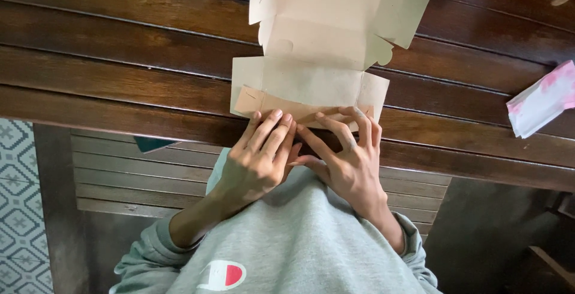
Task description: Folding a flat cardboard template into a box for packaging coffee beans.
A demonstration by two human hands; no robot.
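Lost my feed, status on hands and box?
Left hand and right hand both pressing the front flap of the flat cardboard box. Box on wooden table. Nothing in the way.

Both hands' fingers (281, 127) on cardboard box (311, 84)

Tan cardboard box (311, 84), dark brown slatted table (120, 60)

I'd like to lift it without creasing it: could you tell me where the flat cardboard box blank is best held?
Probably by the near flap of the cardboard box blank, from the table's near edge: it lies flat, and the left hand and right hand already reach it there.
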